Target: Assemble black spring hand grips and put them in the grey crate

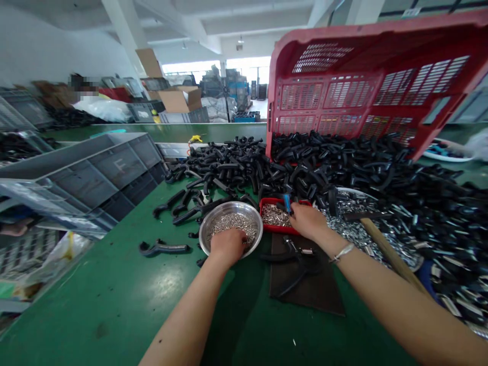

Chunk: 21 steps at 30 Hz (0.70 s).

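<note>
- Your left hand, at the centre of the frame, reaches into the metal bowl, fingers curled down among the small metal parts; the fingertips are hidden, so you cannot tell whether they pinch any.
- Your right hand, right of centre, is at the red tray of metal pins, its fingers bent beside an upright blue piece; you cannot tell whether they grip it.
- Bowl and tray sit side by side on your green table.
- Below the tray, your dark mat bears black parts and a metal spring.
- Black handles heap behind the bowl; a wooden-handled hammer lies at the right.
- Upper right, a red crate stands tipped over more handles.
</note>
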### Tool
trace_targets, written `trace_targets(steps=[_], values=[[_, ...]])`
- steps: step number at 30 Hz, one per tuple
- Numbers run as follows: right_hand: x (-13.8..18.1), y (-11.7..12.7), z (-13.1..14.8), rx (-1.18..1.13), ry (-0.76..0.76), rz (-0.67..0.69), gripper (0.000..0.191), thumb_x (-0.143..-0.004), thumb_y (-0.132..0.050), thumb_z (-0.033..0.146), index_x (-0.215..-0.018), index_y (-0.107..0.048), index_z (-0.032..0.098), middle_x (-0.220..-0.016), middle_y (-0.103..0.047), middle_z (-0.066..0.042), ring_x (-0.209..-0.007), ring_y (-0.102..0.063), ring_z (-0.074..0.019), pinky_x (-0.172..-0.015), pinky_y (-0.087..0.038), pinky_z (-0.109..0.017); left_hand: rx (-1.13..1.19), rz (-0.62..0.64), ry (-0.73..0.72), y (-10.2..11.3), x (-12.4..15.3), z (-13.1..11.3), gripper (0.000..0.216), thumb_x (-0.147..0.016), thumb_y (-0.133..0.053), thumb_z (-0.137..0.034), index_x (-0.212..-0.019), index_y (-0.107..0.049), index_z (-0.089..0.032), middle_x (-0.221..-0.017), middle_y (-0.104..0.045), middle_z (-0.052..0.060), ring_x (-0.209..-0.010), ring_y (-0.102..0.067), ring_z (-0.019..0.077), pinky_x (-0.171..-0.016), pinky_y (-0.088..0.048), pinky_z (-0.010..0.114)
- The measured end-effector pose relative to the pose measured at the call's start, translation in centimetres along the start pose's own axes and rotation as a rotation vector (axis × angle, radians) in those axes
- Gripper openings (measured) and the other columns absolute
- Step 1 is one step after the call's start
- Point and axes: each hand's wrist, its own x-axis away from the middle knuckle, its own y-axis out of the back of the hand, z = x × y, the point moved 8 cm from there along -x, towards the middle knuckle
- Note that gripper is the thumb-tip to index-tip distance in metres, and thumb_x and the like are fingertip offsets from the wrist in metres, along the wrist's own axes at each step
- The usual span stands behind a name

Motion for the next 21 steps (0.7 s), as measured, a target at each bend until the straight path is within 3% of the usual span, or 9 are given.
trace_targets(steps=[5,8,11,15,21], values=[[0.6,0.1,5.8,0.049,0.206,0.063,0.028,-0.083,-0.041,0.029,-0.104,-0.057,0.020,-0.096,-0.065,-0.010,-0.090,-0.059,-0.0215,-0.073,-0.044,-0.032,0.091,-0.034,-0.009,-1.3,-0.5,0.2,0.018,-0.075,-0.052,-0.035,-0.085,-0.066,-0.030,-0.089,-0.066,0.004,-0.085,-0.060,0.0237,-0.070,-0.046,0.034],[1.0,-1.6,10.7,0.064,0.383,0.189,0.019,-0.079,-0.049,0.026,-0.090,-0.065,0.021,-0.095,-0.066,-0.007,-0.093,-0.058,-0.0208,-0.075,-0.044,-0.030,0.115,-0.076,0.035,-1.1,-0.8,0.9,0.019,-0.078,-0.048,-0.034,-0.086,-0.064,-0.028,-0.091,-0.066,0.004,-0.085,-0.060,0.0241,-0.069,-0.046,0.034],[0.2,-3.7,13.7,0.101,0.417,0.268,0.018,-0.077,-0.051,0.017,-0.083,-0.067,0.014,-0.090,-0.067,-0.014,-0.089,-0.060,-0.0240,-0.072,-0.045,-0.032,0.108,-0.113,0.084,-0.7,-1.0,1.9,0.021,-0.079,-0.045,-0.034,-0.087,-0.062,-0.025,-0.092,-0.066,0.006,-0.085,-0.060,0.0249,-0.069,-0.046,0.035],[-0.7,-5.2,14.8,0.101,0.432,0.285,0.023,-0.081,-0.045,0.018,-0.087,-0.067,0.012,-0.090,-0.067,-0.016,-0.089,-0.060,-0.0230,-0.074,-0.045,-0.033,0.150,-0.185,0.105,-0.4,-1.0,2.7,0.024,-0.082,-0.040,-0.035,-0.093,-0.059,-0.026,-0.095,-0.066,0.005,-0.086,-0.060,0.0243,-0.069,-0.046,0.036],[0.1,-4.8,13.1,0.052,0.478,0.244,0.024,-0.082,-0.048,0.033,-0.088,-0.066,0.019,-0.093,-0.066,-0.010,-0.089,-0.060,-0.0223,-0.072,-0.044,-0.030,0.154,-0.169,0.100,-0.7,-1.2,2.5,0.025,-0.083,-0.039,-0.036,-0.093,-0.059,-0.026,-0.095,-0.065,0.005,-0.086,-0.060,0.0234,-0.069,-0.045,0.034]])
